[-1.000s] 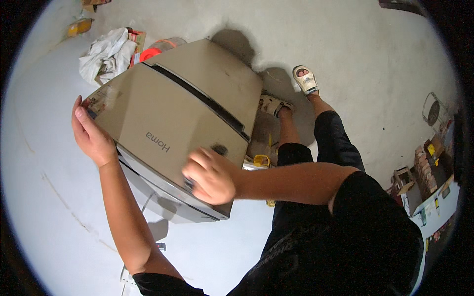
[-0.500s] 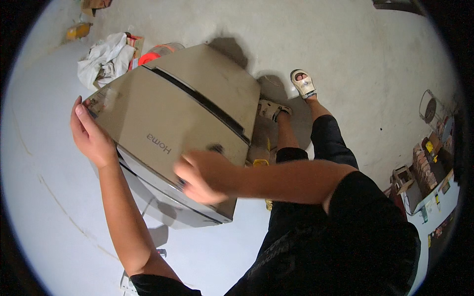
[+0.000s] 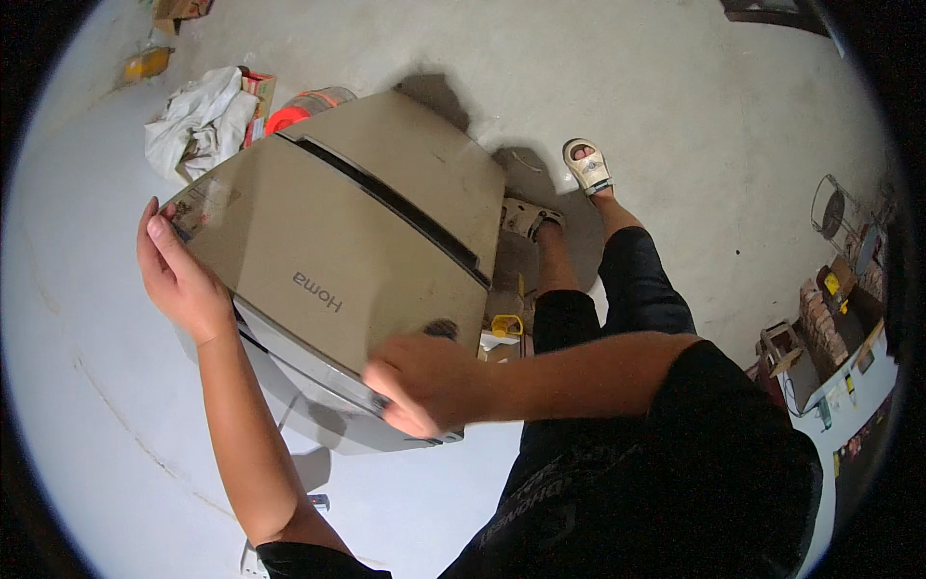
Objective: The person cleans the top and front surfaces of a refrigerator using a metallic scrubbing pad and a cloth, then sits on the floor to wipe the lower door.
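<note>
a grey-beige refrigerator [image 3: 280, 227] stands in the left and middle of the scene, set at a slant, its two-part front turned upward to the viewer. a dark grip slot [image 3: 386, 201] runs across it between the larger near door and the far one. the left hand [image 3: 185, 285] lies on the near door's left corner, its fingers open and extended along the edge, with the tips bent over it and partly hidden. the right hand [image 3: 424, 384], blurred, is at the near door's right part by its near edge, fingers curled closed around a small dark thing [image 3: 379, 399] that is too blurred to name. just beyond that hand a dark smudge [image 3: 441, 329] marks the door. far left, near the refrigerator, lie a crumpled white sack [image 3: 200, 121] and a container with a red part [image 3: 286, 119]. on the right side of the refrigerator sits a yellow-topped object [image 3: 504, 325]. farther right, the person's feet wear pale sandals [image 3: 589, 170] on the grey floor [image 3: 694, 125], and a wire-framed stand [image 3: 835, 206] stands at the far right.
</note>
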Tool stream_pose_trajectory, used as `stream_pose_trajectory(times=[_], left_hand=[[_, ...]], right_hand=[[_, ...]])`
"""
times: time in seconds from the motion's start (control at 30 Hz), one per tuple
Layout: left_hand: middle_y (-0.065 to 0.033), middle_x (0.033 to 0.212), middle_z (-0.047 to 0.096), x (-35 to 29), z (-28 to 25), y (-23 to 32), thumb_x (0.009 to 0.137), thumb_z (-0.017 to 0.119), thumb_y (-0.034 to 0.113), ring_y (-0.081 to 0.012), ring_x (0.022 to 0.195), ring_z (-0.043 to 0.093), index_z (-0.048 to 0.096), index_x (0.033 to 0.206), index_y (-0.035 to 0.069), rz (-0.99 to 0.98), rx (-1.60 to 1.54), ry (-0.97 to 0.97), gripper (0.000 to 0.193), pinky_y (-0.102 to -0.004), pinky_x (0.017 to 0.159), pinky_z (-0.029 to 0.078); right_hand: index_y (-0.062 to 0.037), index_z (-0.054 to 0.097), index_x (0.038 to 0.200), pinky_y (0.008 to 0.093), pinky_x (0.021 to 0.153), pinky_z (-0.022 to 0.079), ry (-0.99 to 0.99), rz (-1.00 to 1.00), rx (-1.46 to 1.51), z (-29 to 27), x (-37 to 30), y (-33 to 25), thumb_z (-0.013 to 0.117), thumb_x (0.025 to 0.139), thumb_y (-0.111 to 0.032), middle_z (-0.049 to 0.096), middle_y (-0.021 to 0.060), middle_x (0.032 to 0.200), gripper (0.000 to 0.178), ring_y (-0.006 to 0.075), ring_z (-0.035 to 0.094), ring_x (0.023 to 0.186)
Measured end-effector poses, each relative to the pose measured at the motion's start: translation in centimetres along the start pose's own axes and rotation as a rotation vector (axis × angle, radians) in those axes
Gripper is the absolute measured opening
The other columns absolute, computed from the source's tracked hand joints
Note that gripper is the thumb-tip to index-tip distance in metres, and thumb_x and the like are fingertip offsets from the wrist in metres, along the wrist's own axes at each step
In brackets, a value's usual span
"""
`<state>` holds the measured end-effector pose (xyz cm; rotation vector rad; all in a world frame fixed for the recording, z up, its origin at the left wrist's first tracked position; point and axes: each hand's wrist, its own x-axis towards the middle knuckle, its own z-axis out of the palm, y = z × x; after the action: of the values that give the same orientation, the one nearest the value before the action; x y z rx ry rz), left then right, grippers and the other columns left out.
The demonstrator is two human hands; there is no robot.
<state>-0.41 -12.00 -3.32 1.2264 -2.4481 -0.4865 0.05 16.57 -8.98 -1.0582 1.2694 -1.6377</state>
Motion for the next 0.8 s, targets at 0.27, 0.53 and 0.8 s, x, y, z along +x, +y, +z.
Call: stream_pose_trajectory(times=[0.27,0.53,0.8], left_hand=[[-0.0132,0.116,0.073,0.5,0.2,0.7,0.113,0.046,0.041,-0.0194,0.108,0.065,0.063,0.137,-0.005,0.026,-0.001,-0.028,0.054,-0.0337,0.100,0.050],[-0.0155,0.119,0.070,0.1,0.0,-0.3,0.115,0.043,0.037,-0.0203,0.112,0.064,0.062,0.137,-0.007,0.007,-0.026,-0.025,0.053,-0.0347,0.102,0.049],[-0.0161,0.123,0.068,0.0,-0.5,-0.4,0.115,0.043,0.036,-0.0211,0.114,0.062,0.060,0.139,-0.007,-0.003,-0.017,-0.058,0.052,-0.0366,0.105,0.049]], right_hand=[[-0.0058,0.055,0.101,0.0515,0.081,0.051,0.463,0.181,-0.072,1.7,13.4,5.2,0.065,0.085,-0.007,0.062,0.0187,0.093,0.019,0.0428,0.061,0.088],[-0.0036,0.047,0.150,0.0522,0.118,0.035,0.167,0.366,-0.026,0.1,-1.5,7.8,0.057,0.093,-0.004,0.046,0.0283,0.151,0.058,0.0433,0.046,0.140],[0.0027,0.026,0.163,0.0546,0.127,0.024,-0.101,0.400,0.003,-1.0,-0.7,6.2,0.049,0.104,-0.012,0.025,0.0264,0.170,0.065,0.0442,0.027,0.156]])
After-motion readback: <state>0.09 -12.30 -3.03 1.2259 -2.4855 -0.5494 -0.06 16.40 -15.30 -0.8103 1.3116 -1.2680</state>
